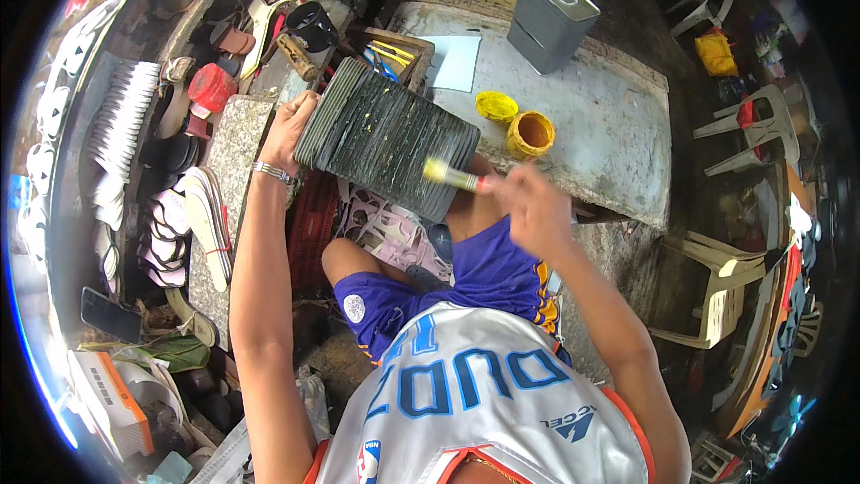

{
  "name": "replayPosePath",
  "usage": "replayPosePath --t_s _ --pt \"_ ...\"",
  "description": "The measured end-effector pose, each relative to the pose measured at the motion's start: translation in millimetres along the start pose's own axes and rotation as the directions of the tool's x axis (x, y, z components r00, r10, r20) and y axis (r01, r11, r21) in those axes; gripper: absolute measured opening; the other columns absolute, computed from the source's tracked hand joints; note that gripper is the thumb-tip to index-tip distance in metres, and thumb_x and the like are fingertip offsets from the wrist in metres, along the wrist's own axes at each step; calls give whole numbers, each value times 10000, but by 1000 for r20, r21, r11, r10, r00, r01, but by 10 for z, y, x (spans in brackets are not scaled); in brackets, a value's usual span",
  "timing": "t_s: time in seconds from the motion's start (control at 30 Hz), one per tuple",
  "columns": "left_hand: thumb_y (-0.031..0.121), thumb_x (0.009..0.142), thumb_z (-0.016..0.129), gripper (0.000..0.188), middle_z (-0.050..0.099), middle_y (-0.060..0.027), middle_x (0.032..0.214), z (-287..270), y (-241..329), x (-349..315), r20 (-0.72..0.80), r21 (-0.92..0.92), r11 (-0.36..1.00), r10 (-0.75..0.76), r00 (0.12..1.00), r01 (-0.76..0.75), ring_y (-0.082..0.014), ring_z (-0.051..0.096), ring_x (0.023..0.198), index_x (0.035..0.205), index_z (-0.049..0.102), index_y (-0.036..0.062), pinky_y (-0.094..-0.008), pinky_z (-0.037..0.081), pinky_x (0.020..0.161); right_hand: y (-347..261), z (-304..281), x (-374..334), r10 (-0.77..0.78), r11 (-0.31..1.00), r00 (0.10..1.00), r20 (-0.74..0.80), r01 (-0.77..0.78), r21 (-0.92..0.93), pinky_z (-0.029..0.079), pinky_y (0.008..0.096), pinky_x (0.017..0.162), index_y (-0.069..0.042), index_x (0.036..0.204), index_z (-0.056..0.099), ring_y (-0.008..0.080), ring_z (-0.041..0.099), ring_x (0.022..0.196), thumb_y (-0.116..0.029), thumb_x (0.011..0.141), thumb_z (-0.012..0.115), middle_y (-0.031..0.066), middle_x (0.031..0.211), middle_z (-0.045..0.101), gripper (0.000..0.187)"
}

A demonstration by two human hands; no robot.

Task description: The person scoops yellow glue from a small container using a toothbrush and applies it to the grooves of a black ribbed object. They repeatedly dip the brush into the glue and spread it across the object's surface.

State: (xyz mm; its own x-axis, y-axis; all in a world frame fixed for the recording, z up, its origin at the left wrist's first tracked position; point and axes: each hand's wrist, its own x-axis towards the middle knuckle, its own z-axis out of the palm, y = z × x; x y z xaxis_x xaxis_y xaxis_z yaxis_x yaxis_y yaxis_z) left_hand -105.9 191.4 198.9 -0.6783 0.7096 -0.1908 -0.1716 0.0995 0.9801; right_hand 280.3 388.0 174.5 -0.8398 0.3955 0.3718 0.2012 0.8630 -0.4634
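Fingers of the right hand [537, 215] are curled round the handle of a paint-type brush [464, 179], a bit motion-blurred so I can't make out each finger; the left hand [291, 130], with a metal band [272, 172] on the wrist, is grasping the left end of a thick stack of dark, thin slabs [385, 134], though some of its fingers are out of sight; the stack sits tilted over the person's lap, between the two hands, its layered edges facing up; the pale bristles are right over its right-hand end, but can't tell if they're actually touching; just past the stack, on a worn, stained table [618, 152], there's an open yellow tub [517, 145] with brownish stuff inside and a yellow lid [495, 107] right beside it; farther back on the same table are a tall grey tin [551, 31] and a light blue sheet [455, 63]; off to the left, some pale flat soles [208, 224] lie on a rough slab, with a phone [111, 314] lower down; a red crate [313, 237] and pinkish straps [394, 233] show under the stack.
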Motion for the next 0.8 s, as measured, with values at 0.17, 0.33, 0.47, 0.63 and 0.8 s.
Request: replayPosePath --t_s 0.17,0.33,0.47,0.63,0.8 --pt "252 1147 618 254 624 100 836 -8 11 25 37 -10 1000 -6 999 6 3 557 704 940 662 112 -224 462 626 -207 -10 -311 -96 977 995 -16 97 191 563 393 641 -277 1225 830 250 702 772 -66 930 718 15 994 674 380" --pt "260 1148 620 263 629 101 825 49 9 33 -15 -24 999 -23 1000 23 5 549 697 930 667 119 -221 459 625 126 -101 158 272 961 935 -228 -251 116 573 423 665 -242 1212 822 288 719 810 -97 946 732 54 1015 676 316" --pt "264 1145 630 275 631 104 822 30 -3 26 -30 -12 999 -38 999 38 4 540 692 909 667 125 -222 451 622 -28 -103 -114 99 995 995 -13 -99 9 572 413 655 -278 1187 825 269 711 785 -48 905 711 33 987 670 382" --pt "265 1138 646 248 662 103 854 -18 -25 65 3 -52 997 -58 998 58 -4 571 703 938 686 125 -217 469 631 -230 -197 -395 -89 994 996 -18 89 56 575 395 659 -249 1136 845 247 694 763 -74 897 734 7 959 662 316" --pt "283 1149 632 234 709 76 906 -8 -32 45 -55 -40 998 -53 997 51 -13 617 736 1033 721 101 -218 497 652 599 -592 160 260 919 953 -157 -294 -262 564 429 714 -179 1139 827 257 722 839 -91 972 707 69 988 696 223"
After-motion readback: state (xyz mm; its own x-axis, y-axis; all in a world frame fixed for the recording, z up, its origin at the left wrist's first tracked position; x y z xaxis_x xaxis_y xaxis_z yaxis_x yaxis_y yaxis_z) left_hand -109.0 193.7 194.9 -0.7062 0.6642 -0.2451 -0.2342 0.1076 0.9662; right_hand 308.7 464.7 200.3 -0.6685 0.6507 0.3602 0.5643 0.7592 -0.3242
